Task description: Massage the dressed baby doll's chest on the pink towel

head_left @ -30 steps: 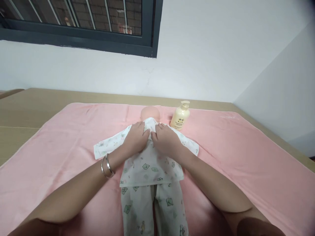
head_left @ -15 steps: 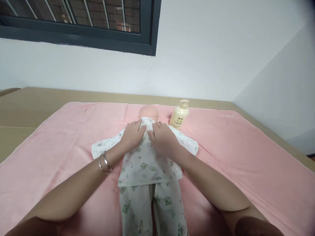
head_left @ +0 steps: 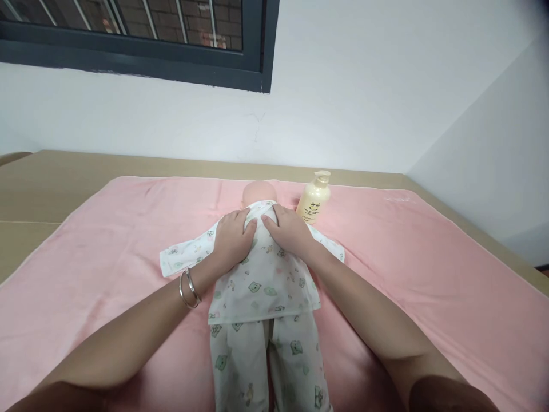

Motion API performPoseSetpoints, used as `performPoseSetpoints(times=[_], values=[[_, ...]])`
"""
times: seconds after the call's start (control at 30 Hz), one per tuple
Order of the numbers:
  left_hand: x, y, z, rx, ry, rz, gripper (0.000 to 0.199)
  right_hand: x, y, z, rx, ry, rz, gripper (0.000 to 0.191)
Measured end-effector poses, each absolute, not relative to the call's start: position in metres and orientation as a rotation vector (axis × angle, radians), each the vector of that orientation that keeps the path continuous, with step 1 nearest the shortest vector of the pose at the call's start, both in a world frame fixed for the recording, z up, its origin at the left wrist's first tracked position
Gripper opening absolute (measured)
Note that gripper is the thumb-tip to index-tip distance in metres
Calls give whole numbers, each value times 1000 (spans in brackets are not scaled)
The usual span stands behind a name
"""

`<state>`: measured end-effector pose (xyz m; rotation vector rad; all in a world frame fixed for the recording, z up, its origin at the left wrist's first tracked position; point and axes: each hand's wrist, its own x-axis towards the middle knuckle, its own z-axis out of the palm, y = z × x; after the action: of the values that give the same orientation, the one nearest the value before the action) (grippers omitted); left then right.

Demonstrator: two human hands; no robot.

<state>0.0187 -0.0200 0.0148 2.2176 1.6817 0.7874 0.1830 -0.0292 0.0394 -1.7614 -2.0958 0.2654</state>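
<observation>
Doll [head_left: 262,269] is lying lengthwise under both palms, head pointing away. Left hand [head_left: 232,238] and right hand [head_left: 288,230] are pressing flat, side by side, on its upper back.

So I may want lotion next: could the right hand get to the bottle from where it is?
Probably yes. The right hand lies on the doll's shirt, and the bottle stands close beyond it with nothing between.

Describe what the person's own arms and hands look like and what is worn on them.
Both forearms are bare, with no sleeves or gloves in view. The left hand has two thin silver bangles at its wrist. The right hand wears nothing visible: no rings, watch or markings.
</observation>
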Motion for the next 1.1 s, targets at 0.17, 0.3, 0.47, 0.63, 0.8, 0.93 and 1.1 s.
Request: performPoseSetpoints(times=[0.17,0.3,0.47,0.63,0.8,0.93,1.1], values=[[19,-20,16,2226,1700,750,52,186,-34,47,-1723,-2132,350,41],[19,-20,14,2204,1733,733,58,182,-45,56,-1628,-2084,290,45],[17,-24,1,2043,1694,1054,59,168,-57,47,-1501,-2032,-4,55],[15,-25,-4,2036,1595,1184,49,165,-53,35,-1480,-2157,105,48],[15,-24,-1,2077,1566,1124,46,167,-53,38,-1454,-2008,47,53],[16,-24,-2,2073,1568,1128,45,166,-50,30,-1475,-2146,166,50],[15,-24,-2,2071,1560,1130,45,166,-51,27,-1417,-1978,97,47]])
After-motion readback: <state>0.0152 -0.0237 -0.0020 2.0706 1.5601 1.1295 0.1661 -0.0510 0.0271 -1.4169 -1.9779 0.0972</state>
